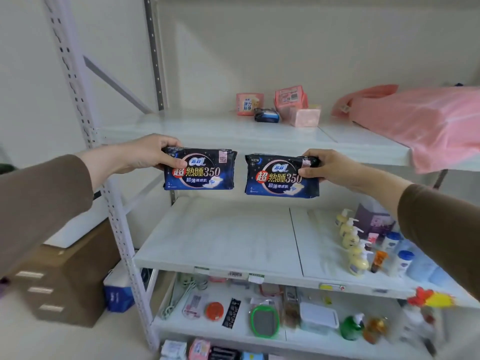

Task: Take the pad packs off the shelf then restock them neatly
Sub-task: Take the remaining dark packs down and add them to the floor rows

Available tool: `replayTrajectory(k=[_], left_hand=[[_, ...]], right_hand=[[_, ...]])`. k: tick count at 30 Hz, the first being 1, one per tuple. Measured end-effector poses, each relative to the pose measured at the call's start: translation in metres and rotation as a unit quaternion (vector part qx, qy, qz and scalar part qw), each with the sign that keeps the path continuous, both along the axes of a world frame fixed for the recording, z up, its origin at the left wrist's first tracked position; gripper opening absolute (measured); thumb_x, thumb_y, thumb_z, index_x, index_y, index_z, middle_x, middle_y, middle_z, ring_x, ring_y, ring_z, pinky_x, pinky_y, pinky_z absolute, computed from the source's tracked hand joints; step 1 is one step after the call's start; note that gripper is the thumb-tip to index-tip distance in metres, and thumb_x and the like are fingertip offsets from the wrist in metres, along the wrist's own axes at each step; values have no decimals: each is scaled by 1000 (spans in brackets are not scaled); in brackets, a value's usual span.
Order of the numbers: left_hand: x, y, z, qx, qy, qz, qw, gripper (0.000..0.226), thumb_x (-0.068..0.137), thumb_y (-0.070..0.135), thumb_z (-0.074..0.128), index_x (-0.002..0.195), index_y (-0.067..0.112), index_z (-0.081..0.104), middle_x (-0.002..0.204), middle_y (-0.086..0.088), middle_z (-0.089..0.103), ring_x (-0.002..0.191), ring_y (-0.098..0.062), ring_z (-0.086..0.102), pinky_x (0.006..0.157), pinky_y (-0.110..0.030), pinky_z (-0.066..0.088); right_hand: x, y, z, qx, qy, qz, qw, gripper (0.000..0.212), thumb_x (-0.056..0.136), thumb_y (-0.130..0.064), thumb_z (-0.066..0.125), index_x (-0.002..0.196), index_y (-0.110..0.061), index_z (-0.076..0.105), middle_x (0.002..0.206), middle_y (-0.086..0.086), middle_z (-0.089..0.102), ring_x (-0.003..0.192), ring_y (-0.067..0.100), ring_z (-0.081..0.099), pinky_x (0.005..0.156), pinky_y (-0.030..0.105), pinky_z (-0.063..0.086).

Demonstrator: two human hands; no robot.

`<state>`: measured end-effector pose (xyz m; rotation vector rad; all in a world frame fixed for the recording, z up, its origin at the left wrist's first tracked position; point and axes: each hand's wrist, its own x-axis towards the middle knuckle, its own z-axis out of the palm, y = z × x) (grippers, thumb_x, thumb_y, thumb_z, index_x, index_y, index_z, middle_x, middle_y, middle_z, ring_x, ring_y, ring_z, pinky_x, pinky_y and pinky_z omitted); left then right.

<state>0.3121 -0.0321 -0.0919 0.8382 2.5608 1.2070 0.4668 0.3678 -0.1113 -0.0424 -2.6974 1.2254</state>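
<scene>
Your left hand [145, 154] grips the upper-left corner of a dark blue pad pack [199, 169], thumb on the front, pack hanging right of the hand. Just beside it, not touching, a 2nd identical pack [280, 176] is pinched at its upper-right corner by your right hand [328, 166], pack sitting left of that hand. Both are held upright in the air in front of the top shelf's edge [233, 137]. Further back on that shelf: pink packs [291, 101] and one small dark pack [267, 116], w/ a pink bag [420, 120] at far right.
</scene>
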Motion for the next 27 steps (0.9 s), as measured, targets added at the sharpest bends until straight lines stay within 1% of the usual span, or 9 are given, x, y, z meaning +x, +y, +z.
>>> replayTrajectory(k=[2, 4, 6, 8, 11, 15, 21, 25, 27], left_hand=[[8, -8, -26, -6, -19, -3, 1000, 36, 78, 18, 81, 109, 9, 66, 104, -7, 75, 95, -19, 72, 89, -37, 58], [13, -16, -52, -10, -41, -9, 999, 34, 78, 18, 81, 108, 11, 67, 103, -4, 76, 92, -15, 72, 81, -29, 60], [16, -26, -79, -14, -65, -14, 998, 36, 75, 19, 82, 108, 12, 67, 102, -2, 76, 91, -14, 73, 74, -22, 58], [16, -37, -110, -20, -92, -17, 995, 37, 75, 18, 82, 108, 12, 66, 102, -2, 76, 89, -12, 73, 71, -20, 56], [16, -54, -161, -41, -118, -18, 992, 36, 77, 17, 82, 110, 14, 66, 104, -1, 75, 93, -14, 72, 80, -28, 57], [25, -68, -230, -51, -155, -40, 986, 30, 79, 13, 81, 105, 16, 67, 105, 0, 74, 97, -17, 70, 78, -24, 54], [40, -73, -344, -77, -214, -59, 972, 35, 77, 12, 83, 107, 17, 67, 104, 4, 75, 95, -15, 71, 87, -30, 56], [52, -64, -414, -90, -233, -75, 965, 36, 77, 9, 83, 108, 16, 66, 103, 6, 73, 89, -11, 69, 73, -15, 53], [54, -60, -452, -98, -236, -74, 964, 36, 77, 10, 83, 107, 19, 66, 104, 11, 71, 89, -9, 69, 74, -18, 54]], right_hand=[[7, -10, -22, 6, -25, -1, 1000, 19, 90, -16, 72, 107, -11, 64, 103, 16, 72, 99, 32, 69, 88, 47, 57], [12, -21, -45, 3, -44, -8, 999, 19, 91, -15, 71, 107, -12, 63, 101, 14, 72, 91, 23, 70, 75, 32, 60], [15, -33, -71, -13, -57, -21, 998, 21, 90, -13, 72, 108, -9, 62, 98, 12, 72, 84, 18, 67, 63, 20, 55], [15, -46, -102, -21, -72, -40, 996, 21, 89, -13, 73, 107, -8, 63, 97, 11, 72, 84, 20, 67, 66, 23, 55], [15, -68, -154, -18, -107, -70, 992, 20, 88, -14, 74, 105, -10, 63, 96, 12, 73, 87, 26, 69, 77, 37, 57], [18, -96, -229, -9, -114, -109, 987, 17, 85, -14, 77, 94, -17, 63, 86, 8, 67, 79, 23, 60, 71, 38, 50], [33, -125, -341, -26, -170, -149, 974, 25, 84, -15, 77, 106, -12, 65, 97, 9, 71, 88, 29, 64, 81, 41, 53], [34, -137, -409, -45, -204, -164, 964, 32, 84, -17, 76, 114, -16, 66, 102, 4, 70, 94, 26, 66, 73, 29, 49], [29, -142, -444, -60, -219, -164, 960, 32, 86, -14, 75, 117, -18, 65, 102, 1, 68, 85, 17, 68, 63, 21, 50]])
